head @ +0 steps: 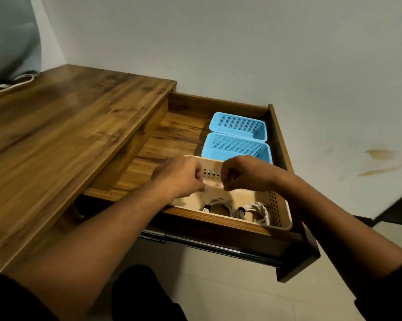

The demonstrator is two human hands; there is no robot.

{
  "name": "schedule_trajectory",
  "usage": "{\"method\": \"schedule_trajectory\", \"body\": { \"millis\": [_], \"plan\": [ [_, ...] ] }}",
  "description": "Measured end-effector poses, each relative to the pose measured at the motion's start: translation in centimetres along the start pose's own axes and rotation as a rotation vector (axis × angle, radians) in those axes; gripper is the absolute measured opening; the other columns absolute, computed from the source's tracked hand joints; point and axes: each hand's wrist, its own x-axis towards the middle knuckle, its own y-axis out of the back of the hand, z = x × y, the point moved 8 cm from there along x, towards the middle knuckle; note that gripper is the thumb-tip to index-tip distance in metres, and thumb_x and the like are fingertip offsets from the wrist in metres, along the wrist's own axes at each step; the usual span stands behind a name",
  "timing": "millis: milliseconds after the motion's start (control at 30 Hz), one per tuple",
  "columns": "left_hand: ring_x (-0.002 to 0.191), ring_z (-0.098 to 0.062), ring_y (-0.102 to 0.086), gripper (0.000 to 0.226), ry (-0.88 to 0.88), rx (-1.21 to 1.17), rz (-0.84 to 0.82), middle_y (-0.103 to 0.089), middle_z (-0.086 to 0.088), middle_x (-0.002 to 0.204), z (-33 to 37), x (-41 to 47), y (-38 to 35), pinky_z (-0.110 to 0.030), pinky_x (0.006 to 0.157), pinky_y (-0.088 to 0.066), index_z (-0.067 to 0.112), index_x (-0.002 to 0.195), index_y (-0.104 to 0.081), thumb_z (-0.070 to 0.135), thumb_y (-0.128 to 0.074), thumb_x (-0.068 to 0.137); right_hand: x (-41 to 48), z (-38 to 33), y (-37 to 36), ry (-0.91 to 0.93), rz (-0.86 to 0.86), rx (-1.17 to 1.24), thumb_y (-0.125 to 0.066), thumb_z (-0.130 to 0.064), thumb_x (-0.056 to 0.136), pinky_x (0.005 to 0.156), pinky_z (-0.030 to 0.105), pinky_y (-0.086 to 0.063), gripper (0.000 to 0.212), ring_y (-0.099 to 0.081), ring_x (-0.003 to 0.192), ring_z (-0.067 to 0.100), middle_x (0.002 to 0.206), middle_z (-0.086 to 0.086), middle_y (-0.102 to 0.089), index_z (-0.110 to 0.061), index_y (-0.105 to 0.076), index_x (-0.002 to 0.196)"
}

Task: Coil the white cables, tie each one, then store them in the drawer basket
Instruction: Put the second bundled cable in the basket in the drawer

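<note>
Left grip (183, 174), right grip (239, 173) — curled, contents hidden — above basket (277, 205)

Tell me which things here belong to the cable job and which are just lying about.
Job: beige perforated plastic basket; first tied white cable coil and second tied white cable coil inside it; loose white cable on the desktop; open wooden drawer; left hand and right hand, curled above the basket.
Lying about: rear light blue mesh basket; front light blue mesh basket; grey cushion.

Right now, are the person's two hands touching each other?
Apart. The head view shows a gap between the left hand and the right hand, and the perforated wall of the beige basket is visible through it.
</note>
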Motion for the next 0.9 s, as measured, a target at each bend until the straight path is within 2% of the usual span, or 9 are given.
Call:
{"method": "schedule_trajectory", "body": {
  "millis": [67, 167, 333, 400, 500, 600, 733, 800, 900],
  "plan": [
    [0.071, -0.009, -0.069, 0.021, 0.014, -0.069, 0.096, -0.07, 0.014, 0.075, -1.9, -0.8, 3.1, -0.04, 0.074, -0.062, 0.027, 0.074, -0.069, 0.042, -0.082, 0.081, 0.9, -2.6, 1.4, 0.054, 0.055, 0.022, -0.08, -0.02, 0.088, 0.075, 0.022, -0.051, 0.015, -0.065, 0.093, 0.008, 0.102, -0.008, -0.071, -0.02, -0.072, 0.1],
    [0.061, -0.007, -0.069, 0.024, 0.07, -0.12, 0.212, -0.07, 0.014, 0.066, -6.2, -2.9, 7.7, -0.037, 0.069, -0.061, 0.027, 0.073, -0.07, 0.047, -0.079, 0.083, 2.8, -7.9, 2.7, 0.165, 0.097, 0.066, -0.079, -0.025, 0.089, 0.079, 0.025, -0.053, 0.013, -0.066, 0.092, 0.006, 0.098, -0.009, -0.072, -0.023, -0.071, 0.1],
    [0.068, -0.011, -0.07, 0.023, 0.215, -0.123, 0.367, -0.071, 0.012, 0.067, -15.4, -8.9, 14.0, -0.044, 0.073, -0.06, 0.029, 0.073, -0.07, 0.05, -0.075, 0.084, 6.8, -19.6, 1.7, 0.389, 0.098, 0.147, -0.078, -0.025, 0.09, 0.076, 0.021, -0.053, 0.017, -0.067, 0.09, 0.005, 0.098, -0.008, -0.072, -0.019, -0.07, 0.105],
    [0.063, -0.011, -0.07, 0.024, 0.273, -0.155, 0.421, -0.073, 0.01, 0.064, -19.1, -12.3, 16.1, -0.043, 0.072, -0.061, 0.026, 0.074, -0.07, 0.046, -0.075, 0.086, 8.2, -25.0, 0.2, 0.473, 0.084, 0.164, -0.076, -0.024, 0.092, 0.074, 0.022, -0.053, 0.014, -0.066, 0.087, 0.006, 0.096, -0.005, -0.071, -0.018, -0.07, 0.103],
    [0.066, -0.012, -0.071, 0.024, 0.39, -0.125, 0.514, -0.074, 0.009, 0.068, -24.3, -17.8, 18.9, -0.042, 0.074, -0.06, 0.025, 0.077, -0.071, 0.046, -0.074, 0.087, 10.6, -32.2, -2.9, 0.557, 0.043, 0.244, -0.078, -0.027, 0.089, 0.075, 0.031, -0.053, 0.012, -0.066, 0.078, 0.007, 0.086, -0.006, -0.072, -0.021, -0.071, 0.096],
    [0.069, -0.014, -0.069, 0.021, 0.513, -0.122, 0.627, -0.072, 0.01, 0.07, -29.6, -24.0, 21.1, -0.038, 0.071, -0.058, 0.026, 0.078, -0.072, 0.045, -0.077, 0.084, 12.1, -39.6, -6.4, 0.638, -0.008, 0.336, -0.082, -0.029, 0.084, 0.073, 0.04, -0.055, 0.017, -0.065, 0.073, 0.012, 0.083, 0.005, -0.075, -0.018, -0.07, 0.091],
    [0.066, -0.016, -0.065, 0.021, 0.674, -0.134, 0.743, -0.071, 0.009, 0.068, -35.6, -32.7, 22.5, -0.033, 0.066, -0.053, 0.025, 0.076, -0.072, 0.044, -0.078, 0.083, 11.7, -49.4, -10.8, 0.756, -0.088, 0.404, -0.081, -0.019, 0.087, 0.074, 0.034, -0.056, 0.012, -0.064, 0.073, 0.009, 0.082, 0.001, -0.074, -0.015, -0.071, 0.089],
    [0.064, -0.015, -0.064, 0.022, 0.739, -0.157, 0.798, -0.07, 0.01, 0.066, -38.0, -36.6, 22.4, -0.033, 0.065, -0.052, 0.026, 0.075, -0.07, 0.045, -0.077, 0.083, 11.2, -53.3, -13.2, 0.804, -0.149, 0.414, -0.08, -0.021, 0.087, 0.077, 0.034, -0.057, 0.011, -0.066, 0.075, 0.007, 0.079, -0.007, -0.073, -0.02, -0.069, 0.087],
    [0.067, -0.015, -0.063, 0.021, 0.835, -0.149, 0.876, -0.069, 0.009, 0.069, -40.6, -42.1, 22.0, -0.03, 0.062, -0.046, 0.024, 0.075, -0.069, 0.042, -0.077, 0.084, 10.4, -58.5, -16.5, 0.86, -0.183, 0.443, -0.081, -0.024, 0.085, 0.074, 0.035, -0.057, 0.014, -0.066, 0.071, 0.004, 0.076, -0.009, -0.073, -0.024, -0.067, 0.083]
  ]
}}
